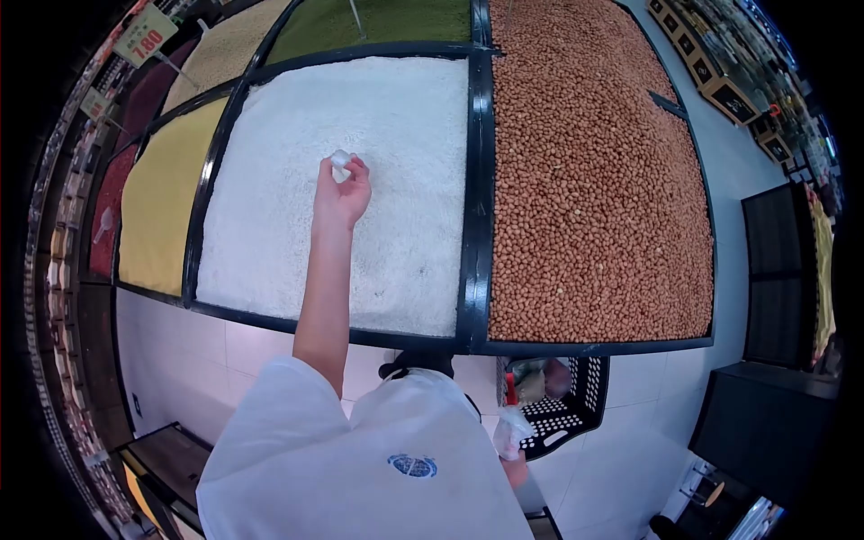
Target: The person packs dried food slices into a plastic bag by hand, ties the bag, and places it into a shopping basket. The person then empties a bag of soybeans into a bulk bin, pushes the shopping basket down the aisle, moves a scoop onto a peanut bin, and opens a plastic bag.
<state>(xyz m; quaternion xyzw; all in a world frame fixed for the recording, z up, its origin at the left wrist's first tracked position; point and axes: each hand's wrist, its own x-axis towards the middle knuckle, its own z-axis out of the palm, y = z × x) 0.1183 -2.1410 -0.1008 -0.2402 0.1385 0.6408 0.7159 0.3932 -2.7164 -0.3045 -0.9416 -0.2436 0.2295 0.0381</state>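
Note:
My left hand (346, 191) reaches out over a wide bin of fine white grains (396, 117). Its fingers are closed round a small, clear, shiny plastic piece (340, 158); most of that piece is hidden, so I cannot tell its kind. Low on the right side of my body, my right hand (515, 470) shows only in part, at the foot of a clear plastic bag (512, 432) that it grips. Behind the bag, a black basket (589, 396) with bagged goods (544, 378) in it sits below the bin's edge.
Peanuts (594, 189) fill the bin on the right, past a black divider (480, 198). Yellow grain (166, 198) lies to the left, green beans (378, 22) behind. A price sign (144, 36) stands at the upper left. Dark cabinets (774, 270) line the right side.

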